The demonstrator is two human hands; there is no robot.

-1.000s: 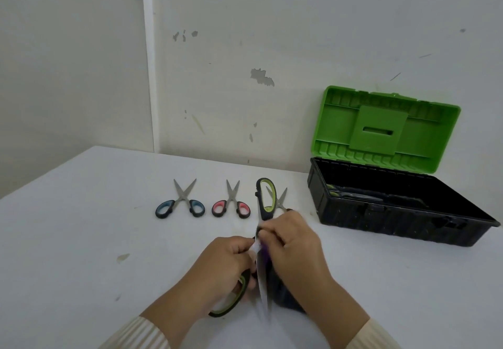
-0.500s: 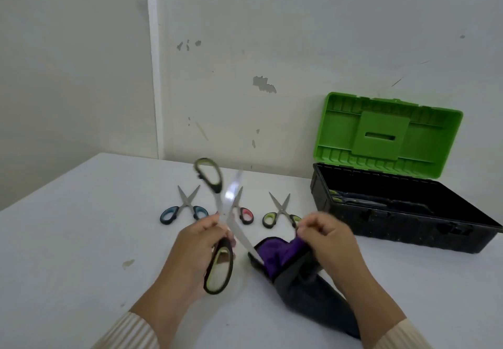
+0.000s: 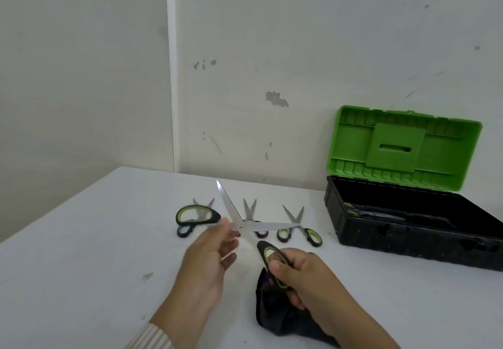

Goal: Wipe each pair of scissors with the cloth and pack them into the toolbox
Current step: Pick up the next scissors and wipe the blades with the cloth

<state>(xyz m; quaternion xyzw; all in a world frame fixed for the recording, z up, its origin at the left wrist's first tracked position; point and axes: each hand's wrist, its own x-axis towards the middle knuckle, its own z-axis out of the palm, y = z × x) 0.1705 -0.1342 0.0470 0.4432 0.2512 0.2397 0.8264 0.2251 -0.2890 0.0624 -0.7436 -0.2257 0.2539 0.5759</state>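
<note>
Wide-open scissors (image 3: 230, 207) were gripped at one handle by the right hand (image 3: 307, 283); the left hand (image 3: 206, 264), held flat alongside, could be cut.

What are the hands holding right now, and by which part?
The large scissors, opened wide: the right hand grips one handle loop; the left hand touches them beside the pivot.

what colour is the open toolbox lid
Bright green lid, above the black toolbox base; clearest in the head view.
</note>
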